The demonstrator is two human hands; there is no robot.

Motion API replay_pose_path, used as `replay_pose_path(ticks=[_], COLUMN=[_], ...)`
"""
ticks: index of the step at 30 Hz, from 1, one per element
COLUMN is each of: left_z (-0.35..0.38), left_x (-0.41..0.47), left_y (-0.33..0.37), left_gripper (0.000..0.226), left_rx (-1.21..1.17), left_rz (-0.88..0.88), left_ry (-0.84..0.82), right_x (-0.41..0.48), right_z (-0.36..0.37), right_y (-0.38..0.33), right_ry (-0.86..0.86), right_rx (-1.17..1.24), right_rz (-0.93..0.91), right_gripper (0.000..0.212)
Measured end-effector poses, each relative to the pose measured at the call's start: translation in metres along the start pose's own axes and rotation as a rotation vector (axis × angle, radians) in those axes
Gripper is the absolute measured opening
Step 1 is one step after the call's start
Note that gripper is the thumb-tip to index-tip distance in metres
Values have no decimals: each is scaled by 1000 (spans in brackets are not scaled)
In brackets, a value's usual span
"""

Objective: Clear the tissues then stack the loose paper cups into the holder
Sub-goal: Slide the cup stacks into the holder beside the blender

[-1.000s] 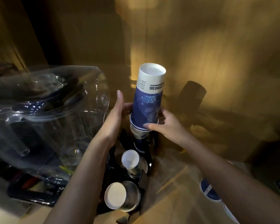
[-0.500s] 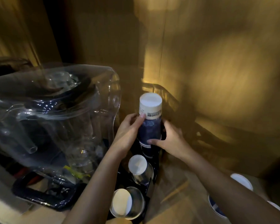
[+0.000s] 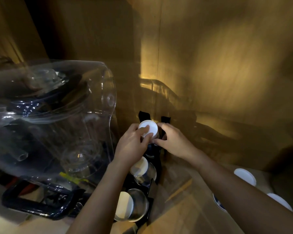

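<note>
— Where was the cup stack [image 3: 152,129] at that point?

— Sunk deep in the far slot of the black holder [image 3: 165,120], at the back of the worktop [image 3: 181,205], close to the wooden wall [image 3: 227,65]. Only its white upturned base and a sliver of side showed between the holder's two dark posts.

— And the hands?

— Both were on it. The left hand [image 3: 131,144] had its forefinger laid flat across the white base, with the thumb and other fingers curled against the near side. The right hand [image 3: 175,143] closed in from the other side, thumb low against the stack and fingers bent round behind it. How firmly either one squeezed, I could not tell.

— Anything else in the holder?

— Two more slots ran toward the front edge: a middle cup [image 3: 139,167] and a near cup [image 3: 124,206], each showing a white disc inside a shiny sleeve.

— Loose ones?

— Three, well apart from the holder toward the worktop's right side: a white-based cup [image 3: 244,176], a second white one [image 3: 280,201] nearer the front, and a blue-rimmed cup [image 3: 217,202] partly hidden by the right forearm.

— What stood to the left?

— A big clear container [image 3: 57,119], tilted, just beside the holder
</note>
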State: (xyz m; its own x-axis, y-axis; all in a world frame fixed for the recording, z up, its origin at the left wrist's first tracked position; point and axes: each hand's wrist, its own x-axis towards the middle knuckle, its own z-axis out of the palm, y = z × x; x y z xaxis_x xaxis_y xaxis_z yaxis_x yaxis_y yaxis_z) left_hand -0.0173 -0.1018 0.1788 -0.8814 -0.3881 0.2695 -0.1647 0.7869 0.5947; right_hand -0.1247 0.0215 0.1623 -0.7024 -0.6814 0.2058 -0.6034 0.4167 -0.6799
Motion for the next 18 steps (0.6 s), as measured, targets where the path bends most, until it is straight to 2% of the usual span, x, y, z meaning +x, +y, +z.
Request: replay_pose_path(ticks=[7,10,13,15,18], left_z=[2,-2,6,20,54], left_x=[-4,-13,-23,-30,-42], left_y=[4,27,66,93,124], left_gripper=[36,30,26,27,34], left_rx=[59,101,-20,-137,-223], left_rz=[4,73,182,259,323], left_ry=[5,178,284,219,91], right_x=[-13,-32,-56,-75,-111], right_z=[-25,-51,-79,-96,-117], right_y=[-13,-7,7,20,46], right_ry=[-83,-51,-54,-38,75], right_rx=[-40,-42,-72,-16,22], right_rz=[-3,28,97,171,285], right_gripper=[42,43,40,28,27])
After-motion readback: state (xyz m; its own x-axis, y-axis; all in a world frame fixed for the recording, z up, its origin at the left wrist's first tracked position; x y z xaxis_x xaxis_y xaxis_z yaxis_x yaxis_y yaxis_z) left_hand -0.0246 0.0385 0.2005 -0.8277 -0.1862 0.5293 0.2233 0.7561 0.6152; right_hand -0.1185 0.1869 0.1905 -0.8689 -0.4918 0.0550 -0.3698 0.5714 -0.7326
